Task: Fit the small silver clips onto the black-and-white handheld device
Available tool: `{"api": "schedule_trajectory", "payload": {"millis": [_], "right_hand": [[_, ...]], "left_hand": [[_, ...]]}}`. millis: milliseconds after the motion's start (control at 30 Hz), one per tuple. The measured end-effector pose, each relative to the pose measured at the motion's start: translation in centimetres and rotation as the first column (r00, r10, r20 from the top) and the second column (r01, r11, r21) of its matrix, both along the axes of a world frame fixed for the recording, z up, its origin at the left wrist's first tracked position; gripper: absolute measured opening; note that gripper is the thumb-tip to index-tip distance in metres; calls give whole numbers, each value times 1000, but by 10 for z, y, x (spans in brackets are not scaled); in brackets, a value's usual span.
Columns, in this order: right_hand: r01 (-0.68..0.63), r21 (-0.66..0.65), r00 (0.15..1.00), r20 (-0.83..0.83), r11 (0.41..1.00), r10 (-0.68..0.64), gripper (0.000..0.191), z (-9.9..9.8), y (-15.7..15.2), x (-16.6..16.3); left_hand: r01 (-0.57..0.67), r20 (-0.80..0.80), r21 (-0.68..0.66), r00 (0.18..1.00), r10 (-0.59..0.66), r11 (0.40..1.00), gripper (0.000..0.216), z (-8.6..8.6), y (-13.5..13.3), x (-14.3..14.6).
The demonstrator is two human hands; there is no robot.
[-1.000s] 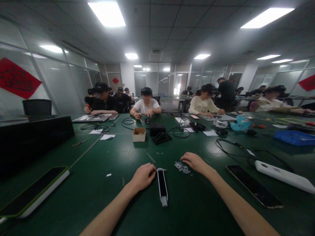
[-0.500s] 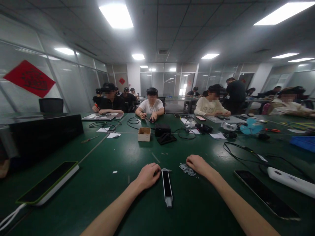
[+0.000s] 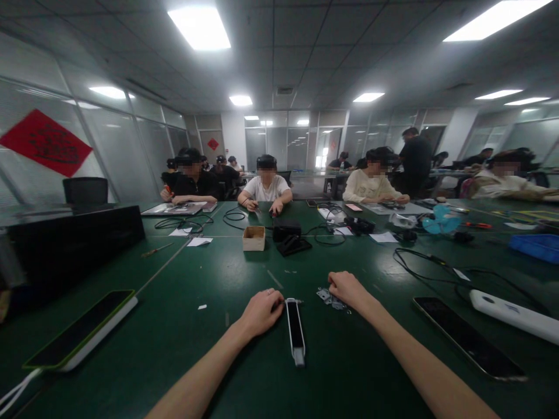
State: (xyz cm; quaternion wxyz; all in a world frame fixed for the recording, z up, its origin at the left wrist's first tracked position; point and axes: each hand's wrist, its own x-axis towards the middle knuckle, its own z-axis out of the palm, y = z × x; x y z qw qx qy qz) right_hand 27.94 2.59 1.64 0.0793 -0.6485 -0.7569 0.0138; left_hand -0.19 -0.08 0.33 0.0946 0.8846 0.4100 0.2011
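Note:
My left hand (image 3: 263, 309) rests on the green table with its fingers curled in, just left of a slim white device with a long black screen (image 3: 296, 330). Its fingertips are close to the device's far end, and whatever they pinch is hidden. To the right, a small pile of flat grey metal pieces (image 3: 335, 303) lies on the tabletop. My right hand (image 3: 348, 289) is at the pile's right far edge, palm down and fingers closed downward. Anything between those fingertips is too small or covered to make out.
A phone (image 3: 467, 337) and a white power bank (image 3: 515, 317) lie right; a green-edged phone (image 3: 82, 329) lies left. Ahead stand a small open box (image 3: 254, 240) and a black stand (image 3: 294, 244). Cables (image 3: 430, 259) loop at the right. Several people sit across the table.
The view has swung slightly to the right. Both hands stay in nearly the same places beside the device and the metal pieces. The person opposite has shifted a hand a little.

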Motion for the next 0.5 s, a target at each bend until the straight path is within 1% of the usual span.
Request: {"api": "schedule_trajectory", "payload": {"millis": [133, 200, 233, 300, 333, 400, 433, 500], "right_hand": [[-15, 63, 1000, -10, 998, 15, 20, 4, -7, 4], [-30, 115, 998, -46, 993, 35, 19, 5, -11, 6], [-47, 148, 995, -80, 988, 59, 19, 6, -14, 5], [-111, 216, 971, -186, 970, 152, 19, 8, -19, -1], [-145, 242, 944, -256, 959, 208, 18, 8, -23, -6], [-192, 264, 857, -424, 945, 293, 16, 9, -32, -23], [-200, 253, 800, -515, 947, 307, 16, 8, -37, -34], [-174, 196, 655, -709, 965, 262, 16, 6, -48, -57]], "left_hand": [[-1, -9, -7, 1000, 1, 1000, 12, 1, -1, 0], [-11, -7, -18, 1000, 11, 1000, 11, 2, -1, 0], [-23, -1, -22, 1000, 23, 999, 11, 3, -1, 0], [-57, 23, -18, 998, 57, 998, 14, 5, -2, 0], [-73, 38, -12, 997, 73, 997, 15, 6, -4, 0], [-93, 72, 3, 993, 93, 996, 18, 10, -7, 1], [-95, 91, 14, 991, 94, 995, 19, 11, -9, 2], [-60, 126, 37, 990, 55, 997, 21, 13, -13, 4]]}}
